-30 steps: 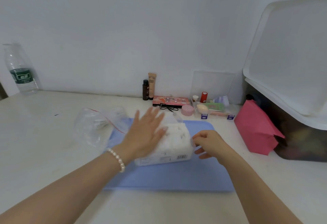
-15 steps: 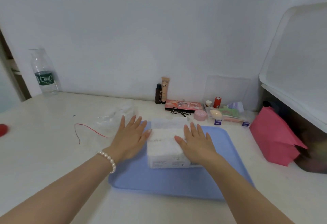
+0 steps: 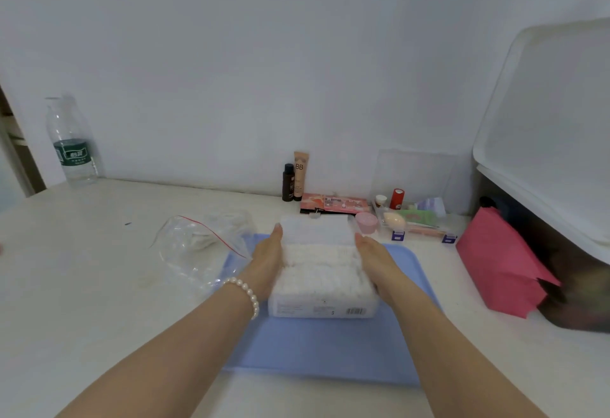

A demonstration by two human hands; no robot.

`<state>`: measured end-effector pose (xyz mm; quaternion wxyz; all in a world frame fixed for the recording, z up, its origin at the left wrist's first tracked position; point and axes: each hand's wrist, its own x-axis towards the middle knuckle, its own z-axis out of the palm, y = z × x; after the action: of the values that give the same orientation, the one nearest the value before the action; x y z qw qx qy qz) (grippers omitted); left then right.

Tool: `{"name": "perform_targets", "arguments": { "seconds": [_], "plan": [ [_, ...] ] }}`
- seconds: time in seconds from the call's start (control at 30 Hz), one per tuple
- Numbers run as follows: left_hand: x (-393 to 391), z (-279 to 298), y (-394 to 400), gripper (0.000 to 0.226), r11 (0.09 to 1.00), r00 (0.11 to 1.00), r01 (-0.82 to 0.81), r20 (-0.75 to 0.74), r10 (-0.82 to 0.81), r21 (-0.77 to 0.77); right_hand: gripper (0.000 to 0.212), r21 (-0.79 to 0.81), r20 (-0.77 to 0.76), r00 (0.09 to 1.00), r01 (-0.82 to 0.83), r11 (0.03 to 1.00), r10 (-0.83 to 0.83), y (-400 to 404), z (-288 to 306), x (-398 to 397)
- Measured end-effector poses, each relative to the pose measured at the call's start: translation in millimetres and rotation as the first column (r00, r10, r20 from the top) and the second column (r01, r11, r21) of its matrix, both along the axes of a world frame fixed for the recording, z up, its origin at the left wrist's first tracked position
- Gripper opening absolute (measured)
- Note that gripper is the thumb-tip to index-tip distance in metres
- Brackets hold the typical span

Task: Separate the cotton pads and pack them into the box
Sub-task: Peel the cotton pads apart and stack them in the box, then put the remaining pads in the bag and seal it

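White table, blue tray (image 3: 317,351): the cotton pads (image 3: 321,272) sit on it. My left hand (image 3: 267,262) and right hand (image 3: 379,262) press its sides, fingers straight; I'd squeeze evenly.

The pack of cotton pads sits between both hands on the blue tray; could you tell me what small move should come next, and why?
Probably lift a few pads off the top: the pack of cotton pads looks open, and the left hand and right hand only press its sides.
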<state>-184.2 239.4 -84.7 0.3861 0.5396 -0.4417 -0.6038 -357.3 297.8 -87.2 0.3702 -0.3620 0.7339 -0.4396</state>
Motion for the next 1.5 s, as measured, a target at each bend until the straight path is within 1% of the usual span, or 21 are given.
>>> {"name": "perform_targets", "arguments": {
  "seconds": [0.07, 0.1, 0.17, 0.23, 0.37, 0.5, 0.57, 0.63, 0.7, 0.77, 0.83, 0.9, 0.97, 1.03, 1.07, 1.13, 1.23, 1.33, 1.4, 1.43, 1.5],
  "plan": [
    [1, 4, 4, 0.045, 0.999, 0.989, -0.004, -0.148, 0.011, 0.045, 0.045, -0.095, 0.081, 0.996, 0.046, 0.994, -0.038, 7, 0, -1],
    [1, 6, 6, 0.044, 0.998, 0.982, 0.000, -0.189, 0.010, 0.056, 0.047, -0.139, 0.140, 0.989, 0.064, 0.988, -0.044, 13, 5, 1],
    [0, 9, 7, 0.045, 0.997, 0.968, 0.009, -0.252, 0.009, 0.070, 0.057, -0.187, 0.338, 0.940, 0.111, 0.976, -0.042, 17, 11, 2],
    [-3, 10, 8, 0.044, 0.998, 0.961, 0.007, -0.277, 0.010, 0.060, 0.058, -0.217, 0.463, 0.885, 0.153, 0.964, -0.037, 20, 14, 1],
    [-5, 14, 10, 0.048, 1.000, 0.968, -0.012, -0.249, 0.018, 0.023, 0.055, -0.272, 0.502, 0.863, 0.221, 0.937, -0.058, 20, 13, 1],
    [-6, 17, 9, 0.058, 0.998, 0.944, -0.033, -0.326, 0.048, 0.052, 0.061, -0.274, 0.520, 0.848, 0.281, 0.920, -0.104, 19, 18, -5],
    [-4, 15, 7, 0.066, 0.996, 0.931, -0.004, -0.364, 0.035, 0.086, 0.062, -0.270, 0.534, 0.840, 0.275, 0.923, -0.094, 20, 18, -10],
    [4, 14, 6, 0.067, 0.994, 0.941, 0.040, -0.340, -0.004, 0.100, 0.059, -0.263, 0.549, 0.834, 0.238, 0.935, -0.058, 24, 19, -15],
    [11, 14, 7, 0.059, 0.992, 0.970, 0.092, -0.233, -0.069, 0.088, 0.045, -0.249, 0.503, 0.864, 0.176, 0.952, -0.029, 30, 19, -23],
    [19, 10, 13, 0.056, 0.988, 0.982, 0.147, -0.125, -0.139, 0.051, 0.035, -0.208, 0.378, 0.926, 0.097, 0.973, -0.012, 40, 16, -31],
    [23, 5, 23, 0.040, 0.977, 0.976, 0.212, -0.049, -0.210, 0.030, 0.048, -0.156, 0.235, 0.972, 0.006, 0.988, 0.031, 50, 9, -33],
    [24, -2, 33, 0.029, 0.963, 0.963, 0.270, -0.005, -0.271, -0.009, 0.055, -0.145, 0.159, 0.985, -0.037, 0.989, 0.060, 56, 3, -27],
    [21, -8, 37, 0.024, 0.960, 0.962, 0.274, 0.027, -0.273, -0.061, 0.048, -0.182, 0.100, 0.992, -0.062, 0.981, 0.081, 58, -1, -19],
    [17, -10, 36, 0.023, 0.967, 0.970, 0.242, 0.036, -0.240, -0.084, 0.039, -0.197, -0.011, 0.996, -0.086, 0.977, 0.085, 57, -2, -12],
    [16, -11, 35, 0.023, 0.969, 0.973, 0.230, 0.035, -0.228, -0.090, 0.044, -0.185, -0.076, 0.995, -0.083, 0.979, 0.070, 54, -3, -10],
    [13, -12, 33, 0.022, 0.969, 0.974, 0.226, 0.029, -0.225, -0.103, 0.064, -0.137, -0.184, 0.982, -0.064, 0.989, 0.038, 49, -6, -6],
    [11, -17, 29, 0.022, 0.969, 0.977, 0.213, 0.047, -0.209, -0.123, 0.098, -0.076, -0.262, 0.965, -0.034, 0.997, 0.013, 40, -13, -5],
    [8, -19, 27, 0.019, 0.963, 0.979, 0.188, 0.115, -0.168, -0.192, 0.104, -0.064, -0.308, 0.951, -0.043, 0.997, 0.021, 35, -13, -5],
    [3, -19, 28, 0.017, 0.938, 0.960, 0.194, 0.254, -0.121, -0.286, 0.093, -0.048, -0.376, 0.925, -0.078, 0.996, 0.054, 35, -12, -3],
    [1, -17, 29, 0.020, 0.920, 0.936, 0.220, 0.336, -0.106, -0.324, 0.086, -0.013, -0.475, 0.878, -0.081, 0.997, 0.065, 36, -11, 0],
    [-2, -14, 33, 0.027, 0.896, 0.886, 0.268, 0.455, -0.086, -0.353, 0.078, 0.055, -0.721, 0.690, -0.043, 0.998, 0.070, 39, -7, 3]
  ]
}}
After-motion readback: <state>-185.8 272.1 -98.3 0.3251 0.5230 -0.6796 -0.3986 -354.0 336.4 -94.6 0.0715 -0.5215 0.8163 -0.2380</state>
